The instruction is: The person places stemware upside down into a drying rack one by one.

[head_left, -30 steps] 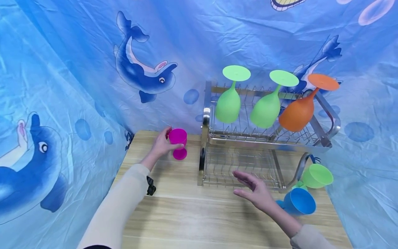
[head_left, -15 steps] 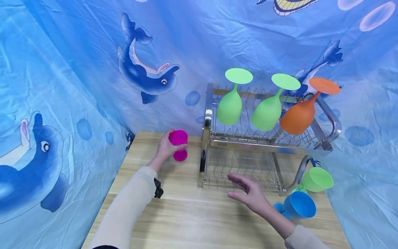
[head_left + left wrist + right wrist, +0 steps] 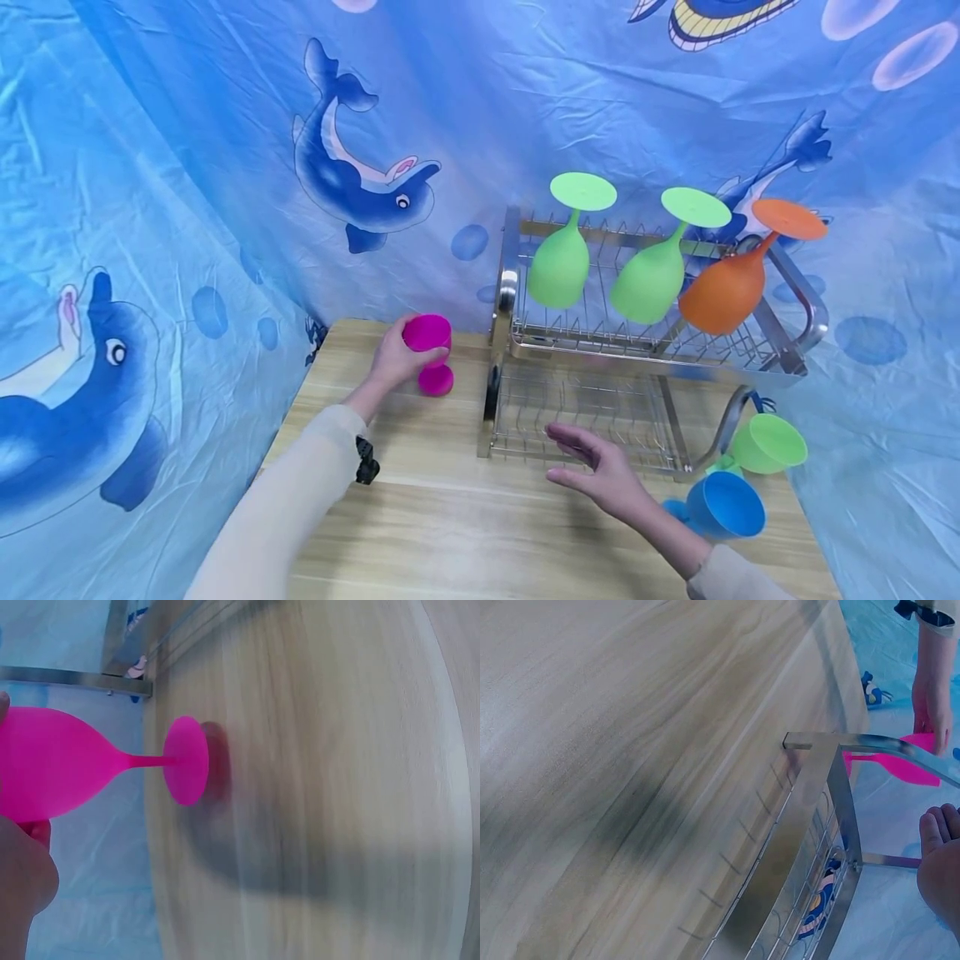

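Observation:
My left hand (image 3: 396,357) grips the bowl of a pink plastic goblet (image 3: 427,335), thumb at the front and fingers behind. The goblet stands nearly upright at the back left of the wooden table, left of the rack. In the left wrist view its round foot (image 3: 186,760) sits close over the tabletop, with a shadow just beside it. My right hand (image 3: 603,477) hovers before the rack's lower tier with fingers loosely bent and nothing in it. The right wrist view shows part of the pink goblet (image 3: 907,769) beyond the rack's frame.
A two-tier metal dish rack (image 3: 656,362) stands at the back. Upside down on its top tier are two green goblets (image 3: 561,268) (image 3: 651,283) and an orange one (image 3: 723,292). A green goblet (image 3: 768,443) and a blue goblet (image 3: 726,505) lie tipped at right. Dolphin-print curtains surround the table.
The left thumb has come across the front of the pink goblet, whose bowl now leans slightly left of its foot. My right hand has shifted a little left. The head view has tilted up slightly.

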Demonstrator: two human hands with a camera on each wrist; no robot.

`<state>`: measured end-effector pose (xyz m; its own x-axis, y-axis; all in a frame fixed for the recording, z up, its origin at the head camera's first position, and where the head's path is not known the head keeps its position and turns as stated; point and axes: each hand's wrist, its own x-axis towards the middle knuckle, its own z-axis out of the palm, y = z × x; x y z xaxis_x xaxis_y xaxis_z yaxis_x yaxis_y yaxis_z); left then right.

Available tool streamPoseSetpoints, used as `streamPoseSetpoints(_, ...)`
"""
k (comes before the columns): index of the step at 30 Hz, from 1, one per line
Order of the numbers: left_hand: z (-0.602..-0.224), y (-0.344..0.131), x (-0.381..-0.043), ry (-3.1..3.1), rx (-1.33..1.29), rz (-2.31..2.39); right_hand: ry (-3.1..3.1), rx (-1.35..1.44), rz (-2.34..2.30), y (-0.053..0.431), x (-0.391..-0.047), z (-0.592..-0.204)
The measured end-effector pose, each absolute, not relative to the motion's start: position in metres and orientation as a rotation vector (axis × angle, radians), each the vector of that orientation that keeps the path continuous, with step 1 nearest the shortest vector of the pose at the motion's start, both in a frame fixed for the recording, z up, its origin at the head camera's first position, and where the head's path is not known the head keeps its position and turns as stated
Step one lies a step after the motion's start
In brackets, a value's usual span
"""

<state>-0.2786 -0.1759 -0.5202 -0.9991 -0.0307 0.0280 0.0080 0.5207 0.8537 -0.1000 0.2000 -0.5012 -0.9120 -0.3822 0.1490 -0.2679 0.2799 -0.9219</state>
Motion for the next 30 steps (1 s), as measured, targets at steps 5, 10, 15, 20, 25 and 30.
streamPoseSetpoints(5,-0.504,-0.185,-0.268,-2.696,0.01,-1.567,2.424,-0.593,-1.72,0.199,-0.099,-0.504)
streamPoseSetpoints(10,-0.487,-0.2,-0.247,-2.722,-0.034,-1.586,2.438,-0.613,-1.701,0.196,-0.101,-0.504)
streamPoseSetpoints(15,-0.468,-0.211,-0.219,-2.724,-0.175,-1.657,2.432,-0.613,-1.714,0.191,-0.104,-0.501)
streamPoseSetpoints(20,-0.45,-0.216,-0.189,-2.719,-0.29,-1.73,2.395,-0.69,-1.69,0.18,-0.107,-0.501)
streamPoseSetpoints(25,-0.434,-0.206,-0.173,-2.678,-0.367,-1.877,2.379,-0.736,-1.706,0.165,-0.112,-0.503)
streamPoseSetpoints(30,-0.426,-0.196,-0.16,-2.609,-0.384,-2.085,2.336,-0.728,-1.72,0.148,-0.115,-0.502)
